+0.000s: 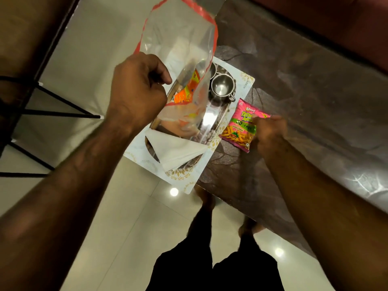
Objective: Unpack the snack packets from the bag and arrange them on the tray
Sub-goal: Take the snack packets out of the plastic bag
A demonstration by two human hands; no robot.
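**Bag in one fist, pink packet under the other hand**

Seen from the head camera, the left hand (139,89) is bunched into a fist, fingers pressed together on the clear plastic bag (178,49), which hangs over the steel tray (206,120). Just past those knuckles an orange packet (188,89) shows through the plastic. The right hand (269,133) rests on a pink snack packet (241,127) lying on the dark table (304,91), just beside the tray; it is blurred, so I cannot tell how its fingers are set. Beyond the bag stands a steel cup (221,87).
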